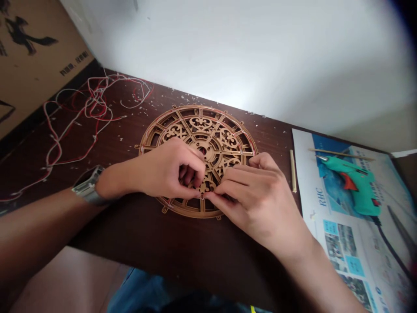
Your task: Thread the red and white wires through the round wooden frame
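A round brown openwork disc (214, 153), with scroll patterns and spokes, lies flat on the dark table. Thin red-and-white wire (243, 151) runs along its ring channels. My left hand (172, 171) reaches over the disc's near left part, its thumb and forefinger pinched together. From the right, my right hand (257, 195) meets it with a matching pinch. Between the two sets of fingertips, over the near part of the disc, a small light bit of the wire shows; the fingers cover most of it.
Tangled red-and-white wire (97, 98) lies at the left, near a cardboard box (35, 56). White scraps are scattered behind the disc. At the right, a green glue gun (353, 182), a thin stick (340, 153) and scissors (402, 228) rest on a printed sheet (314, 234). A pale glue stick (293, 171) lies beside it.
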Action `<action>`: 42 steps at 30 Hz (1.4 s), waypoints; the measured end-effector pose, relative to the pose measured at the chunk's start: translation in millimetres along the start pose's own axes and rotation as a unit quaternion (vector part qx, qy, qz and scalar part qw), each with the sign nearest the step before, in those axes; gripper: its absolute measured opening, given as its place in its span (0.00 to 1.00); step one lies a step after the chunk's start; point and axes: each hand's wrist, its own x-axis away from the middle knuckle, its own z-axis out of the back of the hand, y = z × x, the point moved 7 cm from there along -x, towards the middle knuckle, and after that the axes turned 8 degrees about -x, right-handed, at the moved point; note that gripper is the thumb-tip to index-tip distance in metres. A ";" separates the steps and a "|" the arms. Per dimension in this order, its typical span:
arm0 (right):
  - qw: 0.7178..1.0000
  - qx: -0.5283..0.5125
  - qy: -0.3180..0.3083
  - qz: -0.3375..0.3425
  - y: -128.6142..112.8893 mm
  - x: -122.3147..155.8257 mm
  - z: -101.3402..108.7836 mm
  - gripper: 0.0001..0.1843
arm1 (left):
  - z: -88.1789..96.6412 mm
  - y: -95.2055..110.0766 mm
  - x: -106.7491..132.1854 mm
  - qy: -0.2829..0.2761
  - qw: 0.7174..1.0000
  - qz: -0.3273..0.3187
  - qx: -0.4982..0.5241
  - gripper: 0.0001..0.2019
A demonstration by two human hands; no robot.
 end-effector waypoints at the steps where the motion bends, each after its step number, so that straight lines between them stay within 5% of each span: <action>1: 1.000 0.001 -0.001 0.005 -1.3 -1.6 0.2 0.21 | -0.5 -0.6 -0.1 0.000 1.000 0.002 0.002 0.08; 15: 0.995 0.018 -0.017 0.099 -5.3 -7.1 -2.9 0.24 | -3.8 -3.1 0.2 -0.036 0.998 0.031 0.034 0.06; 25: 0.996 0.000 0.000 0.088 0.9 -0.9 -8.1 0.20 | -5.2 6.3 -3.2 0.011 0.996 0.073 -0.060 0.08; 35: 0.998 -0.043 0.018 0.033 12.3 5.5 -12.1 0.20 | 1.3 16.5 16.1 -0.046 0.992 -0.067 -0.096 0.06; 42: 0.996 -0.091 0.014 -0.008 19.1 8.6 -13.0 0.17 | 1.7 19.2 18.2 -0.060 0.991 -0.079 -0.092 0.07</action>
